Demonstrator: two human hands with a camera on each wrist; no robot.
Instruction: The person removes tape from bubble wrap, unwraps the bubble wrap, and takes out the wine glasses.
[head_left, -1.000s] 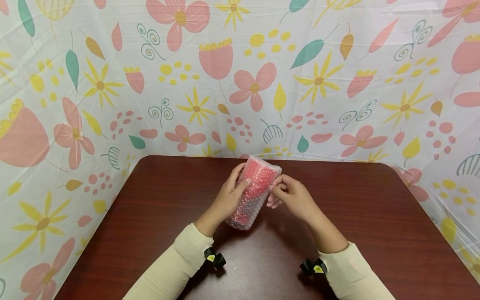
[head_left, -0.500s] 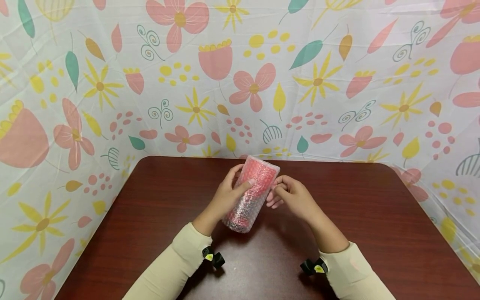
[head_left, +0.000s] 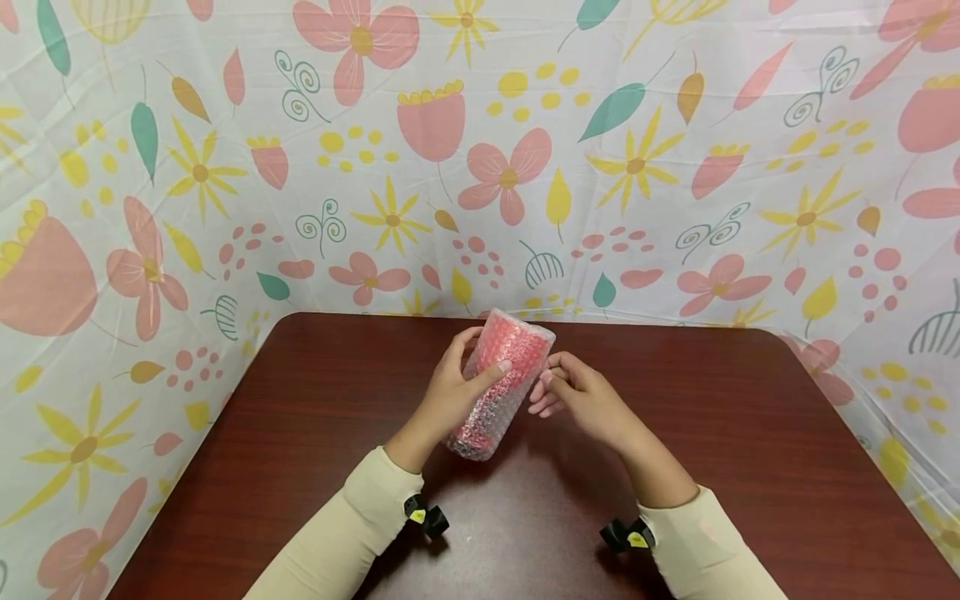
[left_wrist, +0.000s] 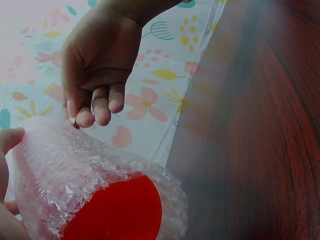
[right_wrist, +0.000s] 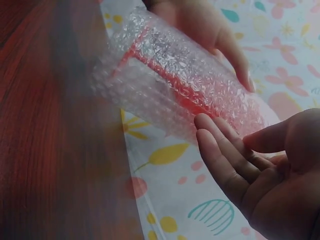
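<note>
A red, cylinder-like object in clear bubble wrap (head_left: pixel 498 387) is tilted above the table. My left hand (head_left: pixel 453 387) grips it from the left, thumb across its front. In the left wrist view, a flat red end (left_wrist: pixel 117 212) shows inside the open end of the wrap. At the package's upper right side, my right hand (head_left: pixel 581 392) has thumb and forefinger together at the wrap's edge. A small pale bit shows at those fingertips in the left wrist view, and they appear to pinch the wrap. The other right fingers (right_wrist: pixel 222 167) extend loosely beside it.
The dark reddish-brown table (head_left: pixel 337 367) lies beneath both hands. A white cloth with a flower and leaf print (head_left: pixel 510 242) hangs behind and along the sides. Black wrist cameras (head_left: pixel 435 521) sit on both sleeves.
The wrapped package has shifted slightly left and turned a little in my left hand. My left thumb lies farther across it. The right hand has barely moved.
</note>
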